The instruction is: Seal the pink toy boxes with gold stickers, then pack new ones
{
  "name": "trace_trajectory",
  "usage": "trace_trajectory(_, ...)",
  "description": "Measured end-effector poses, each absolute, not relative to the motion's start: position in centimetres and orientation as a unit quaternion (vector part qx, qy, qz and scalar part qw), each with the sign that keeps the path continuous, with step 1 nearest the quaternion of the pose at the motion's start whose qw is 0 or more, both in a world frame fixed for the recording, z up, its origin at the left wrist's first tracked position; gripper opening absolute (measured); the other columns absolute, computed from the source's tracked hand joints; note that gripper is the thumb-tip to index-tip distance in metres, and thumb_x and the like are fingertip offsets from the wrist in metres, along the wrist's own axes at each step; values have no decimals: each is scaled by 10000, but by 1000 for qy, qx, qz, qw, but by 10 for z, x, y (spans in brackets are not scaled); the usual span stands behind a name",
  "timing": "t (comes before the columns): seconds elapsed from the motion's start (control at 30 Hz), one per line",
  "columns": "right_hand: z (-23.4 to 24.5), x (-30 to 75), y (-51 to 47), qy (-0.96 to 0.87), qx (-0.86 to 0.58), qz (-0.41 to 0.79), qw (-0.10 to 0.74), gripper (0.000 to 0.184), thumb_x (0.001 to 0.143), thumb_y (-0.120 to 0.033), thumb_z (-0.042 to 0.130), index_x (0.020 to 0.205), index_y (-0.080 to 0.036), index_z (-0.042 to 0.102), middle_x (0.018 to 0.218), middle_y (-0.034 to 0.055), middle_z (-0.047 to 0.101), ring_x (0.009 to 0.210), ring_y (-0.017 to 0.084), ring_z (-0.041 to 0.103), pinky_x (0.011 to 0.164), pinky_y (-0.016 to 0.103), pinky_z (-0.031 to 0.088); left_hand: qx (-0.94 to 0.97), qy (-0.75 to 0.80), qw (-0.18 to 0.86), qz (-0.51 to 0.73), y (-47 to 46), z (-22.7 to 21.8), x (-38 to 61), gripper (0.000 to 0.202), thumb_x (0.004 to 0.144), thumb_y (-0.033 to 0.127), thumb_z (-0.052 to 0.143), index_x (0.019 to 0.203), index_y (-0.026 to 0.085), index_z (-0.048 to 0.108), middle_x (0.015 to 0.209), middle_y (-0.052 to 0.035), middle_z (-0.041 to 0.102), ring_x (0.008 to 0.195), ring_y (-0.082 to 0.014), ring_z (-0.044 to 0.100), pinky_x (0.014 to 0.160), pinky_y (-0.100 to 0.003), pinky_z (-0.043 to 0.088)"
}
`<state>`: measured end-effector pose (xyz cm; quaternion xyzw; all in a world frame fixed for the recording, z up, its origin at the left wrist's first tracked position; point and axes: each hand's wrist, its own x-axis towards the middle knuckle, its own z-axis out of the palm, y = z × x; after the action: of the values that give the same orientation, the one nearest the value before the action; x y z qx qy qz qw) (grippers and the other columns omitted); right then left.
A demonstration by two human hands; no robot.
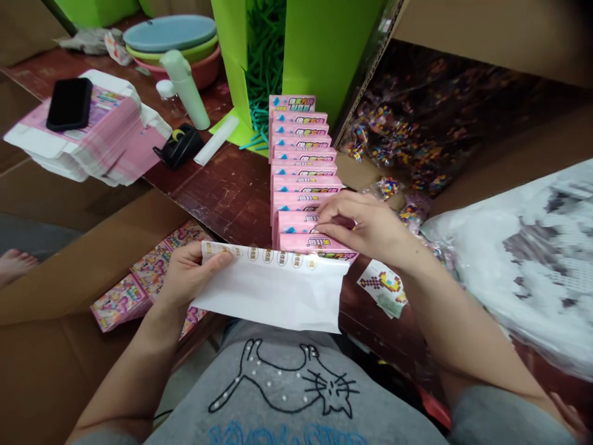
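My left hand (189, 272) grips the left end of a white sticker sheet (278, 290) with a row of round gold stickers along its top edge. My right hand (365, 225) rests on the nearest pink boxes, fingertips pinched together on a box top. Whether a sticker is under the fingers I cannot make out. The pink boxes (301, 167) stand upright in a row of several running away from me on the dark wooden table (227, 191).
A stack of flat pink cartons (111, 142) with a black phone (69, 102) on it lies at left. A tape dispenser (180, 145), a pale green bottle (188, 89) and stacked bowls (173, 43) stand behind. A cardboard box of bagged colourful beads (417, 123) is at right.
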<state>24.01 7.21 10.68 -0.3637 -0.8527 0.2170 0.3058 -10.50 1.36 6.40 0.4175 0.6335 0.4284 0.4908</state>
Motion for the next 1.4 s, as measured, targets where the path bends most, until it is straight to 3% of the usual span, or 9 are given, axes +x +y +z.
trace_trajectory(0.13,88,238,80,-851,-403,136,308,139,1016,-343,739,1109,-243,714,1212,95,727,1109,277,699,962,442,502,423,621,504,425,15,66,-105,301,612,423,961,730,179,832,681,-64,744,544,-170,624,488,-240,505)
trace_trajectory(0.3,88,245,79,-864,-425,57,265,189,1043,-456,707,1073,-302,812,1168,82,708,1096,287,656,958,464,451,423,615,495,445,30,71,-97,312,589,421,967,734,182,828,708,-64,764,558,-170,640,486,-231,503)
trace_trajectory(0.43,108,247,72,-872,-369,165,274,234,1065,-471,677,1175,-324,821,1160,66,748,1106,263,674,958,444,492,423,602,508,448,43,76,-91,327,569,432,972,707,181,815,699,-62,763,552,-162,631,491,-231,504)
trace_trajectory(0.67,135,235,82,-834,-317,297,342,75,1032,-289,722,963,-274,749,982,34,762,975,213,719,871,371,558,438,585,522,441,51,73,-95,331,604,444,982,725,182,822,717,-71,772,563,-168,640,487,-232,507)
trace_trajectory(0.8,112,230,113,-850,-359,249,293,113,1006,-311,729,915,-247,714,996,54,740,991,234,717,864,374,547,440,586,524,434,52,73,-100,317,618,445,973,707,185,815,707,-70,766,552,-165,633,491,-239,517)
trace_trajectory(0.97,90,227,122,-849,-422,140,286,171,1009,-319,724,1160,-239,724,1142,100,730,1020,272,692,904,424,502,436,592,521,433,59,74,-100,324,604,438,976,701,180,806,695,-66,757,546,-165,633,495,-245,525)
trace_trajectory(1.1,93,233,119,-857,-438,95,256,193,1060,-407,677,1070,-267,809,1163,101,711,1103,294,675,942,456,476,445,581,522,438,73,77,-94,338,601,441,978,736,175,821,724,-64,774,565,-163,648,501,-234,528)
trace_trajectory(1.23,114,237,114,-864,-375,203,267,250,1058,-468,684,1131,-283,836,1188,94,748,1124,285,694,952,452,528,464,552,538,437,87,79,-89,353,616,452,989,767,173,833,745,-59,785,580,-156,648,501,-222,523)
trace_trajectory(1.4,138,231,110,-834,-320,310,324,94,1022,-321,742,946,-269,756,951,31,766,933,212,714,867,387,562,471,519,557,445,95,73,-87,316,677,435,989,807,181,851,746,-42,782,580,-131,632,511,-204,515)
